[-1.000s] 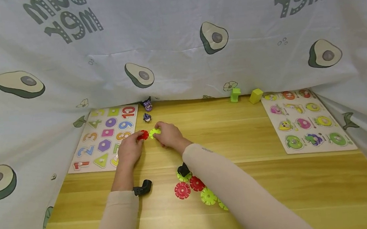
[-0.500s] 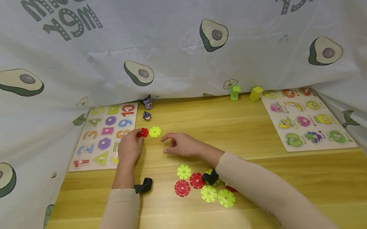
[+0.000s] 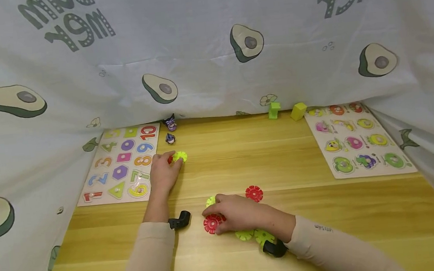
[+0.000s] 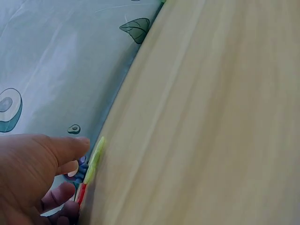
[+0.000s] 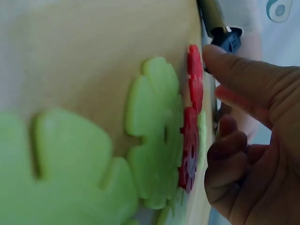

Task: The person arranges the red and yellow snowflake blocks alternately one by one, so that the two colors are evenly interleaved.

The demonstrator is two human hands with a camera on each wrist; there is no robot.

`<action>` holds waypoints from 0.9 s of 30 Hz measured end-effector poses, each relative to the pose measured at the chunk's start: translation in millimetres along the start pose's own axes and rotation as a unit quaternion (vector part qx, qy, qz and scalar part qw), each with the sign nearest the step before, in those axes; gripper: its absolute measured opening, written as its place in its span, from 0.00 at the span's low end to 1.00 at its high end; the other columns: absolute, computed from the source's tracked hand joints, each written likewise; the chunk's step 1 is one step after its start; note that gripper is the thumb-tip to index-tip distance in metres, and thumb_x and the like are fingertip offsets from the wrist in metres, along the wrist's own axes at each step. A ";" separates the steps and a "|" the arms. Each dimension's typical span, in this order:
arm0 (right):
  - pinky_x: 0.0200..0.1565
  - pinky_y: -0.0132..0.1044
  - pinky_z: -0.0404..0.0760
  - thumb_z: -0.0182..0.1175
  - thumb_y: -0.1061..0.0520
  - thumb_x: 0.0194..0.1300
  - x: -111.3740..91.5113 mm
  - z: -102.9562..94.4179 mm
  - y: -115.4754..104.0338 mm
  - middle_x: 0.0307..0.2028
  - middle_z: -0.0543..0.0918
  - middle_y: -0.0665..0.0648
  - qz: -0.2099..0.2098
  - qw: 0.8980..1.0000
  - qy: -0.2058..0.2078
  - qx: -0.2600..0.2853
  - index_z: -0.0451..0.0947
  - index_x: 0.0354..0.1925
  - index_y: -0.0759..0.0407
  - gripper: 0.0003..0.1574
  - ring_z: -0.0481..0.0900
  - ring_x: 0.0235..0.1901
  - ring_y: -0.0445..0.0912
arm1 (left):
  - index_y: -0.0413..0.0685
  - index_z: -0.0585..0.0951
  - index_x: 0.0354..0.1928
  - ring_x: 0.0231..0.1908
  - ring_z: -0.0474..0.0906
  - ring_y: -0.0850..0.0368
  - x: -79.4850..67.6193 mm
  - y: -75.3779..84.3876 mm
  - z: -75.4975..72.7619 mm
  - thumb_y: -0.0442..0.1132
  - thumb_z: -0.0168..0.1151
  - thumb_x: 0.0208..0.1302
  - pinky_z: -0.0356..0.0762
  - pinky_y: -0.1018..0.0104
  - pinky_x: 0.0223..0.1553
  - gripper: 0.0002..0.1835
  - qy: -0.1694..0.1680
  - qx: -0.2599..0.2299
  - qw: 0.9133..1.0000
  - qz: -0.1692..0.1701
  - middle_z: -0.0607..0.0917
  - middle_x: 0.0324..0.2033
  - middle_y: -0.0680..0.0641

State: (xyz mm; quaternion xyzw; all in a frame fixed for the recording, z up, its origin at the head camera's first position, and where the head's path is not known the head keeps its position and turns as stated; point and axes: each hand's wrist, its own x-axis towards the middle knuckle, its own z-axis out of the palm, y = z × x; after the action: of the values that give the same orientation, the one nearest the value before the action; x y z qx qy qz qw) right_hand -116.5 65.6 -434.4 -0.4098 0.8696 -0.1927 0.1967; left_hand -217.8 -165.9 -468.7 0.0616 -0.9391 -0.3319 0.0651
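Note:
At the rear left of the table, my left hand (image 3: 163, 172) lies over a red snowflake disc (image 3: 170, 159), mostly covered, and a yellow-green snowflake disc (image 3: 181, 155) beside it. In the left wrist view its thumb stretches to the edge of the yellow-green disc (image 4: 95, 161). My right hand (image 3: 242, 211) is over the front group of discs. Its thumb and index finger are spread about a red disc (image 3: 211, 224); the right wrist view has the thumb's tip close beside the red disc (image 5: 195, 86). Part of the group is hidden under this hand.
Nearby lie another red disc (image 3: 254, 193) and yellow-green discs (image 3: 264, 236). A number puzzle board (image 3: 119, 164) is left, a fruit puzzle board (image 3: 359, 143) right. Two small purple figures (image 3: 170, 123) and two green blocks (image 3: 298, 111) stand before the curtain (image 3: 204, 84).
My right hand has left the rear yellow-green disc and come back to the front group, at a red disc. My left hand has shifted slightly right, its thumb now at the yellow-green disc.

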 end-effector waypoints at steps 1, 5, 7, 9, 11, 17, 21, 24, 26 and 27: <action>0.28 0.27 0.69 0.67 0.41 0.52 -0.6 1.3 -1.1 0.34 0.70 0.45 0.001 1.000 0.003 -0.009 0.75 0.56 0.42 0.31 0.67 0.27 0.37 | 0.48 0.78 0.54 0.39 0.69 0.49 0.4 0.2 1.1 0.52 0.63 0.58 0.69 0.55 0.40 0.24 0.001 0.003 1.000 0.003 0.71 0.41 0.43; 0.29 0.26 0.69 0.67 0.42 0.53 -1.0 5.8 -1.9 0.34 0.70 0.44 0.011 1.000 0.001 -0.028 0.76 0.54 0.41 0.29 0.68 0.29 0.36 | 0.48 0.80 0.51 0.38 0.68 0.49 1.0 0.1 4.5 0.51 0.64 0.57 0.67 0.56 0.39 0.22 -0.003 0.018 1.000 0.005 0.71 0.38 0.44; 0.30 0.27 0.70 0.67 0.42 0.52 -1.1 6.0 -2.0 0.35 0.70 0.44 0.017 1.000 -0.001 -0.025 0.76 0.54 0.42 0.29 0.68 0.30 0.37 | 0.48 0.81 0.51 0.38 0.68 0.49 0.6 -0.1 5.0 0.50 0.64 0.57 0.67 0.56 0.39 0.22 -0.004 0.020 1.000 0.006 0.71 0.39 0.44; 0.31 0.27 0.71 0.68 0.42 0.51 -0.8 5.5 -2.4 0.35 0.70 0.45 0.021 0.999 0.004 -0.024 0.76 0.52 0.42 0.29 0.68 0.30 0.37 | 0.49 0.81 0.51 0.38 0.68 0.49 0.2 -0.9 5.2 0.50 0.64 0.57 0.67 0.56 0.39 0.21 -0.004 0.017 1.000 0.006 0.71 0.39 0.43; 0.30 0.28 0.71 0.70 0.42 0.49 -0.2 4.5 -3.0 0.35 0.69 0.45 0.025 0.999 0.010 -0.020 0.75 0.50 0.42 0.29 0.69 0.28 0.37 | 0.49 0.81 0.51 0.38 0.68 0.49 0.3 -2.0 5.4 0.50 0.63 0.57 0.67 0.56 0.40 0.21 -0.004 0.015 1.000 0.007 0.71 0.39 0.44; 0.27 0.27 0.70 0.71 0.45 0.48 2.9 4.2 -3.8 0.32 0.67 0.44 0.024 1.000 0.017 -0.003 0.69 0.41 0.43 0.25 0.69 0.26 0.37 | 0.49 0.81 0.51 0.38 0.68 0.50 0.0 -3.6 5.1 0.50 0.64 0.57 0.67 0.57 0.39 0.21 -0.007 0.009 1.000 0.012 0.72 0.40 0.44; 0.25 0.27 0.69 0.68 0.47 0.53 5.4 3.9 -0.6 0.25 0.70 0.43 -0.002 0.999 0.018 0.048 0.68 0.36 0.43 0.18 0.67 0.23 0.36 | 0.49 0.81 0.50 0.38 0.68 0.50 -0.5 -3.7 5.2 0.51 0.64 0.57 0.67 0.57 0.38 0.21 -0.006 0.008 1.000 0.011 0.72 0.40 0.45; 0.24 0.28 0.70 0.66 0.49 0.56 8.7 0.5 3.5 0.23 0.72 0.43 0.000 0.993 0.022 0.120 0.70 0.37 0.43 0.14 0.68 0.20 0.36 | 0.49 0.81 0.50 0.37 0.68 0.50 -0.2 -3.9 5.2 0.50 0.64 0.57 0.67 0.57 0.38 0.21 -0.007 0.009 1.000 0.009 0.71 0.39 0.45; 0.23 0.29 0.72 0.65 0.49 0.57 13.0 -3.6 7.6 0.24 0.73 0.45 0.018 0.985 0.036 0.167 0.71 0.38 0.43 0.13 0.70 0.19 0.36 | 0.49 0.81 0.51 0.37 0.67 0.50 0.0 -4.0 5.3 0.50 0.64 0.57 0.67 0.57 0.38 0.21 -0.009 0.012 1.000 0.007 0.71 0.39 0.45; 0.24 0.29 0.73 0.65 0.49 0.57 15.8 -6.5 9.8 0.24 0.74 0.45 0.032 0.981 0.046 0.186 0.72 0.39 0.43 0.13 0.71 0.19 0.37 | 0.49 0.81 0.51 0.37 0.67 0.50 0.1 -4.0 5.4 0.50 0.64 0.57 0.67 0.57 0.38 0.21 -0.010 0.012 1.000 0.006 0.71 0.39 0.45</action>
State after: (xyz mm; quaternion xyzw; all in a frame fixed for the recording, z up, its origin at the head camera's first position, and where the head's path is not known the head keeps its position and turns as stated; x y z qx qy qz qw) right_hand -135.3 60.0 -436.7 -0.3285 0.8395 -0.3632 0.2354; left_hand -218.5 -165.7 -475.4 0.0534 -0.9439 -0.3207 0.0572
